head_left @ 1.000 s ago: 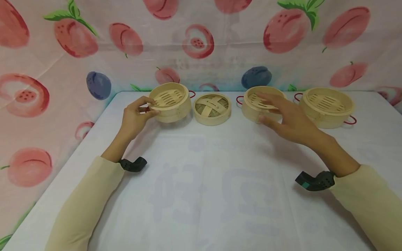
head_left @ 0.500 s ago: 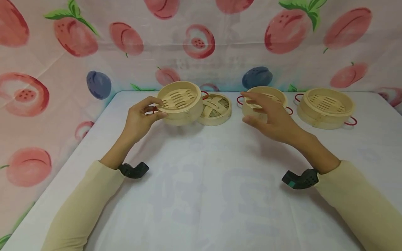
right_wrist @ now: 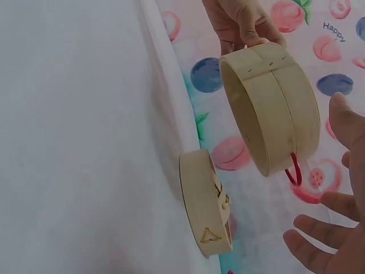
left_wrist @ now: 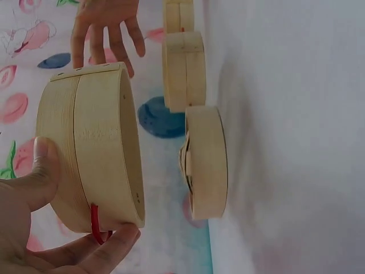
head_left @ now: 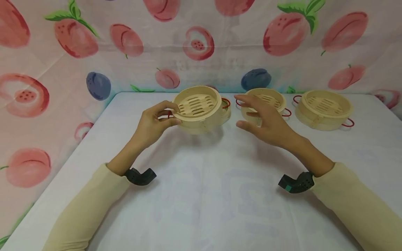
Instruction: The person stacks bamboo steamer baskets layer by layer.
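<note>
My left hand (head_left: 154,123) grips the left side of a bamboo steamer basket (head_left: 198,108), thumb on the near wall and fingers by its red handle. The basket is lifted above the table, its slatted floor visible in the head view. My right hand (head_left: 267,122) hangs to its right with fingers spread, holding nothing, apart from the basket's right handle (right_wrist: 295,171). Behind the lifted basket sits a woven bamboo lid (left_wrist: 206,162), mostly hidden in the head view. A second steamer basket (head_left: 270,99) stands on the table behind my right hand, partly covered by it.
A third steamer basket (head_left: 323,109) with red handles stands at the back right. The white-covered table (head_left: 201,202) ends at a fruit-printed cloth backdrop (head_left: 229,45). Cameras are strapped to the left wrist (head_left: 140,176) and right wrist (head_left: 296,183).
My left hand has lifted the steamer basket and carried it to the right, in front of the lid. My right hand has moved left towards it, fingers still spread.
</note>
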The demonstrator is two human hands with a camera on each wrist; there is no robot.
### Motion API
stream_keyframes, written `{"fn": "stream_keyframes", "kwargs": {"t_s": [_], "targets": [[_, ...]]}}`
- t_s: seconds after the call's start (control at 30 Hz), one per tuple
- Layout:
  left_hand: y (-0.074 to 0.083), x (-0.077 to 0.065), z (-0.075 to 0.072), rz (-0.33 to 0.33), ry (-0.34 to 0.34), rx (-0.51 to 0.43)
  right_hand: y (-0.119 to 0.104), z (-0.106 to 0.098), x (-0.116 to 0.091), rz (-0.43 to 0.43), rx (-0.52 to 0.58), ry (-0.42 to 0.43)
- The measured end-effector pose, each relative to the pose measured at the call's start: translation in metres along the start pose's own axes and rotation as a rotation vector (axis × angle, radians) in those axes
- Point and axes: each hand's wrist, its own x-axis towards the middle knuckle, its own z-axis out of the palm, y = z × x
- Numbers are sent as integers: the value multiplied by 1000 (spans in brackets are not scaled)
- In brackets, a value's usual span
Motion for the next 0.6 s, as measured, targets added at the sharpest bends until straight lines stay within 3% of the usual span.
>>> {"fn": "stream_keyframes", "kwargs": {"t_s": [0.33, 0.6], "targets": [[0, -9, 27, 37, -61, -79, -3, 5, -9, 49, 148, -31], [1, -11, 46, 68, -118, -141, -1, 8, -22, 32, 147, -31]]}}
